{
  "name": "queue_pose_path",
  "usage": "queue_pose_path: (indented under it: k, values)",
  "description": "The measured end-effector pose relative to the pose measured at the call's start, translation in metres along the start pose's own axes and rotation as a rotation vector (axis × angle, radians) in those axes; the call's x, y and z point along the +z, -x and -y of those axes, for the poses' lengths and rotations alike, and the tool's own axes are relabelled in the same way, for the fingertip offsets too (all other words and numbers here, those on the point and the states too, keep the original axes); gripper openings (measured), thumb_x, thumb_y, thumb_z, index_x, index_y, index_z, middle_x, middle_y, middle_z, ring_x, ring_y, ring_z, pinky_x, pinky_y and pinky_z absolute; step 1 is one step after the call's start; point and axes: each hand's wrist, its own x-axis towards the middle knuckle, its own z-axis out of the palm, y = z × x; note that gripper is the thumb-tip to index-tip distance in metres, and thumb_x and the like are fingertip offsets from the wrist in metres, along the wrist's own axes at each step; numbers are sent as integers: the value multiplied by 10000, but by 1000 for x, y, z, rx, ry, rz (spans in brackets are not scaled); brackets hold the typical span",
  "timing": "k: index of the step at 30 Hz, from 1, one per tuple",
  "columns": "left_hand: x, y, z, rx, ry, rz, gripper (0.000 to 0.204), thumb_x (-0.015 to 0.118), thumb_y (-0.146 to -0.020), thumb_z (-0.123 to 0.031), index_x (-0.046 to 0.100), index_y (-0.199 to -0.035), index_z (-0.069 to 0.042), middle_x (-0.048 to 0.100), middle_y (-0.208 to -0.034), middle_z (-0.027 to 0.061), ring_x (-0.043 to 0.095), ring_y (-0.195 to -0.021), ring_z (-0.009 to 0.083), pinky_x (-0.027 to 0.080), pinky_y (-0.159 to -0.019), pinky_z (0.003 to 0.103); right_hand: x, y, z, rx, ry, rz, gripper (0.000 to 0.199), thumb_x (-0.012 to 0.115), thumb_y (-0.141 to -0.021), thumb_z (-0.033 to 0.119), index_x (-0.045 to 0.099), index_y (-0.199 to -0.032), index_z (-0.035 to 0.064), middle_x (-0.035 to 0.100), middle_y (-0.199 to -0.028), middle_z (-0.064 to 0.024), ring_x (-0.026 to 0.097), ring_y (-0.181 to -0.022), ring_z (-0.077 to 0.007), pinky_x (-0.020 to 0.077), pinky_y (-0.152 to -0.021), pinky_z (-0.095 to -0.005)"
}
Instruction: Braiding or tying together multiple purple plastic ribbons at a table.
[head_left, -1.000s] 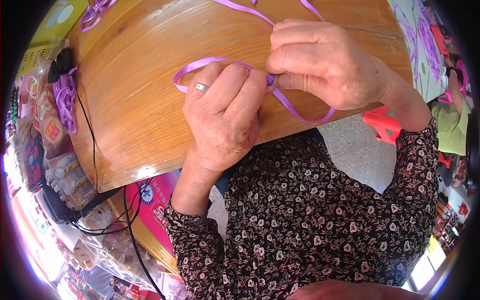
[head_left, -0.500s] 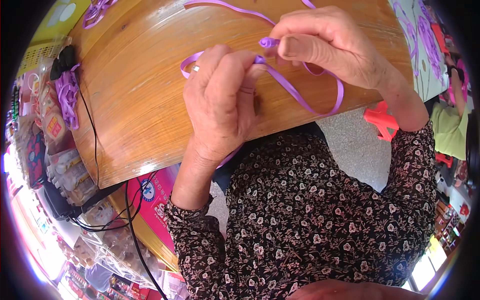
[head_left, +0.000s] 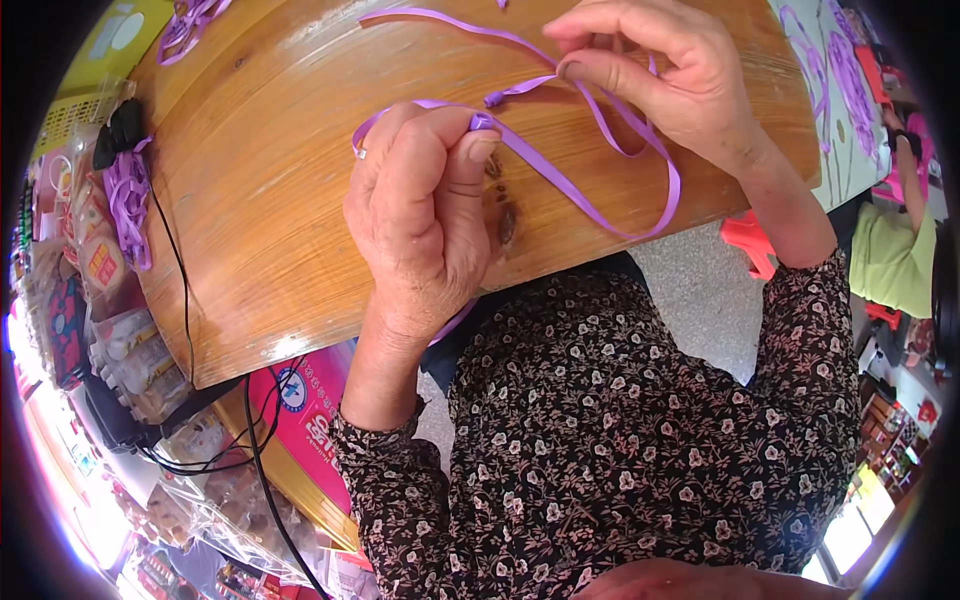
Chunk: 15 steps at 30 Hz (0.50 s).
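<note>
A narrow purple ribbon (head_left: 572, 190) curves in loops over the wooden tabletop (head_left: 260, 200). My left hand (head_left: 415, 215), wearing a ring, pinches it between thumb and forefinger, where a small folded purple bit sticks out at the fingertips. My right hand (head_left: 675, 75) hovers farther back, thumb and forefinger apart, over other strands of the ribbon. A short ribbon end with a small knot (head_left: 495, 98) lies just left of the right thumb; whether the thumb touches the strand there, I cannot tell.
Purple ribbon bundles lie at the left edge (head_left: 128, 205) and far left (head_left: 188, 28); more are on a pale surface (head_left: 838, 190) at right. Black cables (head_left: 255, 450) hang beside bagged goods at left. A red stool (head_left: 748, 240) and a person in a green top (head_left: 890, 260) are at right.
My right hand has let go of the rolled purple knot, and its fingers have spread. The knotted end now lies on the table. My left hand has shifted slightly left, still pinching the ribbon.
</note>
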Motion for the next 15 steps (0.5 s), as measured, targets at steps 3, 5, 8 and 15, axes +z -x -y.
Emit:
queue_pose_path:
  k: [3,5,8,15]
  values:
    - [0,0,-1,-39,-13,4,61,625,-805,18,574,-826,-6,517,-693,91,502,-621,230,420,-582,302,0,7,-7,-211,314,90,178,712,-768,90,651,-914,8,626,-895,-104,614,-808,-255,485,-693,-325]
    - [-2,1,0,-72,-24,7,50,616,-812,19,573,-820,-5,519,-692,92,503,-619,230,422,-583,302,4,-25,36,138,356,278,175,708,-771,93,650,-910,4,620,-890,-102,606,-810,-257,482,-698,-334]
    - [-2,2,1,-171,-13,12,34,599,-828,12,569,-820,-2,526,-703,97,507,-626,235,425,-589,304,10,-36,49,392,422,472,166,699,-778,76,651,-915,-2,623,-892,-104,609,-815,-252,486,-701,-333]
    - [-2,2,1,-184,46,55,10,565,-856,1,567,-865,1,518,-738,102,501,-647,225,418,-609,304,33,-6,26,225,424,334,122,695,-707,142,622,-748,53,572,-772,-50,560,-780,-251,451,-701,-357]
